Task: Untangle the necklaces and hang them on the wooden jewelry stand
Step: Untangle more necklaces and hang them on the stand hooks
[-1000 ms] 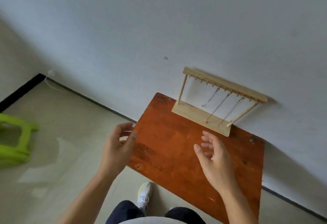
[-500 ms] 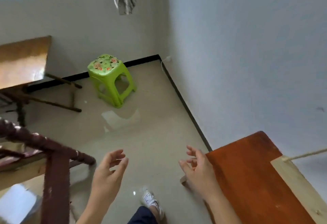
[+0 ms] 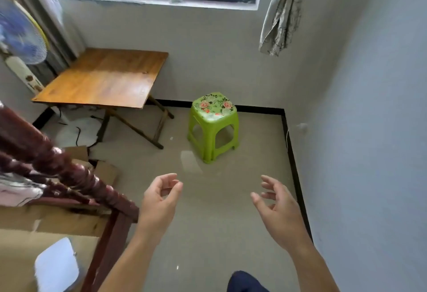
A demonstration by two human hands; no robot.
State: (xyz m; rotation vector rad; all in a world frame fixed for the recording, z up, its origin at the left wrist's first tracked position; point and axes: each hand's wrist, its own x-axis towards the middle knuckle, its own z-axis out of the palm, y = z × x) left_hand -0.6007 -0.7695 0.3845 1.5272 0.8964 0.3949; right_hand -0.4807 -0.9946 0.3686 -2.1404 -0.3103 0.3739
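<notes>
Neither the wooden jewelry stand nor any necklace is in the head view now. My left hand [image 3: 159, 199] hovers over the bare floor with its fingers loosely curled and nothing in them. My right hand [image 3: 280, 211] hangs in the air to its right, fingers spread, empty. Both hands are held out in front of me above the beige floor, well short of the green stool.
A green plastic stool [image 3: 212, 125] with a flowered top stands on the floor ahead. A folding wooden table [image 3: 104, 79] is at the left under the window. A dark red carved bed frame [image 3: 69, 171] and cardboard lie at the near left. A fan [image 3: 20, 35] stands far left; a wall [image 3: 369, 130] runs along the right.
My view has swung left, away from the red-brown table and the jewelry stand, toward the room's corner. Both hands came off the table area and stay empty.
</notes>
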